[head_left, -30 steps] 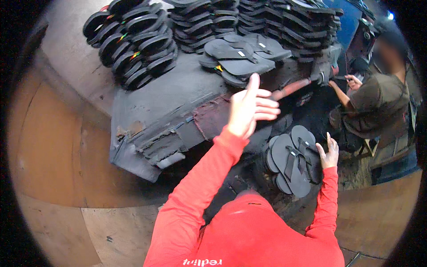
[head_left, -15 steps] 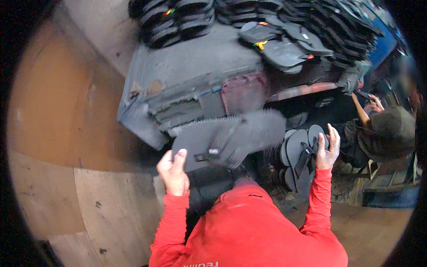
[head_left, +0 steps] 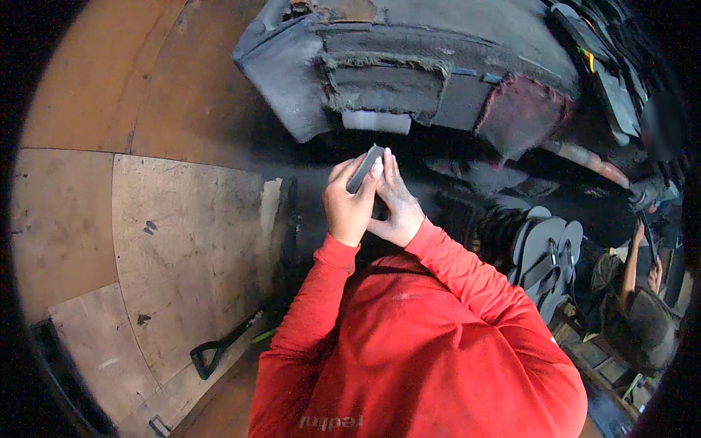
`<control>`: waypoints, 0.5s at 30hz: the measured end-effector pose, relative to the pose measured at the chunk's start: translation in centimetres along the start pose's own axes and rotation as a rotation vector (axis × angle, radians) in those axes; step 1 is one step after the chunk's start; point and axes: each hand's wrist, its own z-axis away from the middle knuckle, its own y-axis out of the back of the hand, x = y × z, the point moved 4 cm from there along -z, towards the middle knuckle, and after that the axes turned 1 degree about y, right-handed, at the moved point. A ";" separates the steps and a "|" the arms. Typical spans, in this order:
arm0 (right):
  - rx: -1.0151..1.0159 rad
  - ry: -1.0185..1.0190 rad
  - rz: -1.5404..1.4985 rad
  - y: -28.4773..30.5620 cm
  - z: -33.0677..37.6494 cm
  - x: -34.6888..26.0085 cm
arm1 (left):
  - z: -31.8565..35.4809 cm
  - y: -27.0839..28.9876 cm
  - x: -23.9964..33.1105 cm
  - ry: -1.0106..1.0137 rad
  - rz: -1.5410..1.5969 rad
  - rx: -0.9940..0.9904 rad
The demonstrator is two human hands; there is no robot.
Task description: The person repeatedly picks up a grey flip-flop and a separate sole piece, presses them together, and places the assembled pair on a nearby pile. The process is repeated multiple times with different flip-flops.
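My left hand [head_left: 346,201] and my right hand [head_left: 398,203] are together in front of my body, just short of the bench. Between them is a dark grey flip-flop [head_left: 363,172], seen edge-on and tilted up. The left hand wraps its outer side, thumb along the near face. Against the other side lies my right hand, its fingers stretched upward and pressed close. Straps are hidden, and I cannot tell whether it is one flip-flop or a pair. Grey flip-flops with black straps [head_left: 549,255] stand in a pile to my right.
A grey cloth-covered bench [head_left: 467,33] with a maroon patch [head_left: 522,117] runs across the far side. More flip-flops [head_left: 617,98] lie at its right end. A person [head_left: 639,314] works at far right. Wooden panels [head_left: 193,226] and a black handle [head_left: 208,358] are on the left.
My left hand has brought the flip-flops inward and turned them edge-on. My right hand has left the pile at right and joined the left. The view has shifted, with the bench higher.
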 end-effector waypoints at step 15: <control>-0.063 -0.122 -0.319 0.6 -2.6 1.5 | -3.1 -1.4 0.8 0.104 -0.132 0.064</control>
